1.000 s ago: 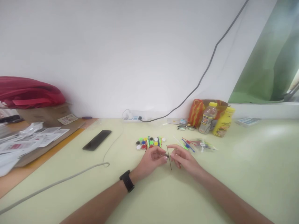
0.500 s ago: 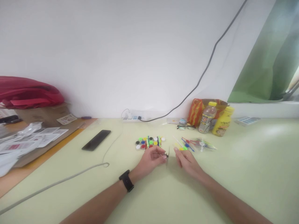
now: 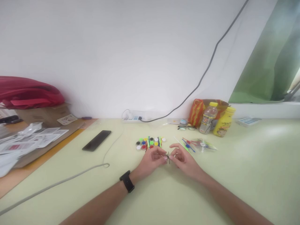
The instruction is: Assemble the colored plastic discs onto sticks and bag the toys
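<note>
My left hand (image 3: 153, 161), with a black watch at the wrist, pinches a small black spinner arrow (image 3: 168, 157) between thumb and fingers. The arrow's thin bar stands roughly upright between both hands. My right hand (image 3: 184, 161) is curled close on the other side, its thumb and a fingertip meeting the arrow while the index finger stays raised. Just beyond the left hand lies a group of coloured round caps (image 3: 143, 147) and narrow coloured strips. Behind the right hand are loose red, blue and green arrows (image 3: 188, 146) and a clear bag (image 3: 206, 144) with a white arrow.
A black phone (image 3: 97, 141) and a grey cable (image 3: 61, 181) lie to the left. Papers (image 3: 39, 140) and a cardboard box (image 3: 44, 115) fill the far left. Glasses (image 3: 186, 127), a clear bottle (image 3: 208, 118) and a yellow bottle (image 3: 224, 122) stand at the back right, near a power strip (image 3: 133, 119).
My right hand has moved left, and its fingers now meet the arrow. The arrow's bar, smeared by motion before, now looks sharper. My left hand has kept its place.
</note>
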Motion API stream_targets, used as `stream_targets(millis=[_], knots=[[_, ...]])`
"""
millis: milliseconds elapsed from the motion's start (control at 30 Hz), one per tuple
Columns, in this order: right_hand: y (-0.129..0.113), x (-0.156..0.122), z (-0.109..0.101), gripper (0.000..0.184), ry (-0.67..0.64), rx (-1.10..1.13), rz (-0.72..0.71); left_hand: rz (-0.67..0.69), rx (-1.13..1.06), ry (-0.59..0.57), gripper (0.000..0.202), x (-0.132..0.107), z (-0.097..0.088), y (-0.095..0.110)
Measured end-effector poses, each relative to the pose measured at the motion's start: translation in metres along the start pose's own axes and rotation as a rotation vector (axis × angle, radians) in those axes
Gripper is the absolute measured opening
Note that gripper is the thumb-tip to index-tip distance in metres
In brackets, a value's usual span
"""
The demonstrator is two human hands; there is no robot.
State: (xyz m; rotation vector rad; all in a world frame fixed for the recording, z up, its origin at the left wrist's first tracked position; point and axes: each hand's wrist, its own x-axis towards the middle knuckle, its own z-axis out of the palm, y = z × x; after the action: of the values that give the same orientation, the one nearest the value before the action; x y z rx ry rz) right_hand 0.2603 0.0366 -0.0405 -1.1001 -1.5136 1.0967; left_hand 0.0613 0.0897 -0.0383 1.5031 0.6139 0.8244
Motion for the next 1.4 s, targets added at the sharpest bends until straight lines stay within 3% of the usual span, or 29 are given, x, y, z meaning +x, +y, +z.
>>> stream_targets(millis=[167, 300, 400, 567, 700, 1033, 1100, 1200, 1300, 1400], knots=[[-0.003, 0.0, -0.003, 0.045, 0.038, -0.008, 0.055, 0.007, 0.001, 0.017, 0.029, 0.001, 0.0, 0.0], [-0.008, 0.001, -0.008, 0.075, -0.019, -0.113, 0.14, -0.001, 0.02, 0.023, 0.03, 0.001, -0.001, -0.001], [-0.009, 0.003, -0.01, 0.069, 0.004, -0.113, 0.111, -0.005, 0.023, 0.019, 0.032, 0.001, -0.001, -0.001], [-0.007, 0.004, -0.005, 0.043, -0.019, -0.008, 0.093, 0.0, 0.008, 0.027, 0.032, 0.001, -0.001, -0.001], [-0.006, 0.003, -0.004, 0.056, -0.011, 0.039, 0.114, 0.01, 0.01, 0.017, 0.031, 0.0, 0.0, 0.0], [-0.007, 0.002, -0.003, 0.069, 0.014, 0.047, 0.109, 0.009, 0.022, 0.023, 0.031, 0.001, -0.001, -0.001], [-0.007, 0.002, -0.003, 0.065, 0.025, 0.069, 0.12, 0.005, 0.025, 0.025, 0.032, 0.001, -0.001, -0.001], [-0.01, 0.001, -0.005, 0.043, 0.029, 0.16, 0.125, -0.007, 0.025, 0.03, 0.033, 0.001, -0.001, -0.001], [-0.013, 0.002, -0.01, 0.062, 0.018, 0.275, 0.108, -0.023, 0.022, 0.033, 0.035, 0.001, -0.001, -0.003], [-0.012, 0.003, -0.013, 0.059, 0.044, 0.282, 0.134, -0.02, 0.02, 0.036, 0.037, 0.002, -0.001, -0.003]])
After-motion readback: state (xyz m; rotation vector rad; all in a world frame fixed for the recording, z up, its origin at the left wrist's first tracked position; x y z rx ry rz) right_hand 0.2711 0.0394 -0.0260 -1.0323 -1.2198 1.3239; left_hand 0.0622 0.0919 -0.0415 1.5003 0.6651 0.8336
